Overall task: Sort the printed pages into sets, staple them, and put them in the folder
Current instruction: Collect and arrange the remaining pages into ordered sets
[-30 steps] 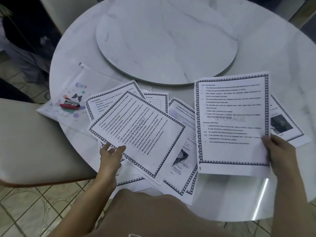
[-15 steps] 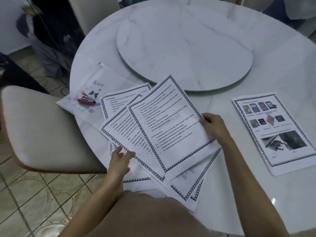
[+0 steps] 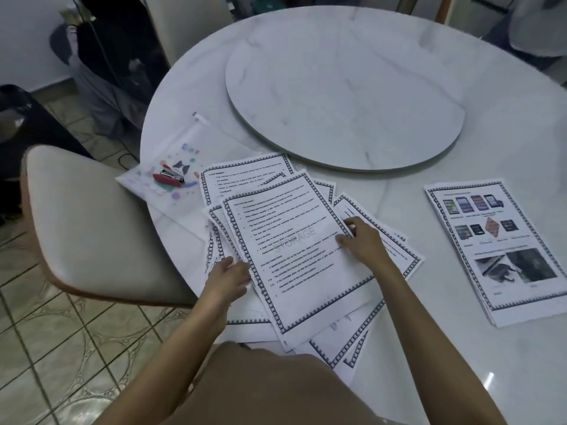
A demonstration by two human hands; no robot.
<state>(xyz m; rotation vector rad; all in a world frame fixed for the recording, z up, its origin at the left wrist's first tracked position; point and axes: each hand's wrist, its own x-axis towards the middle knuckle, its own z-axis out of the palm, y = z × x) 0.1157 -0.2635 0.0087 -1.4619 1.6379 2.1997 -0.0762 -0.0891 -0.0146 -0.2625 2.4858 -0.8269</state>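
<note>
A loose fan of bordered printed pages point(image 3: 383, 262) lies at the near edge of the round marble table point(image 3: 506, 133). On top rests a text page with a STORAGE watermark point(image 3: 294, 250). My right hand point(image 3: 362, 240) pinches that page's right edge. My left hand point(image 3: 228, 277) lies flat with fingers spread against the left side of the pile. A separate stack with a picture page on top point(image 3: 503, 250) sits to the right. A clear printed folder point(image 3: 171, 167) lies at the left, with a red stapler point(image 3: 168, 178) on it.
A raised round turntable point(image 3: 343, 96) fills the middle of the table. A beige padded chair point(image 3: 92, 228) stands close at the left edge. Dark bags point(image 3: 116, 56) stand on the tiled floor beyond it.
My right hand carried the STORAGE page from the right side over onto the left pile and squared it there. That uncovered the picture-page stack on the right. My left hand stayed at the pile's edge.
</note>
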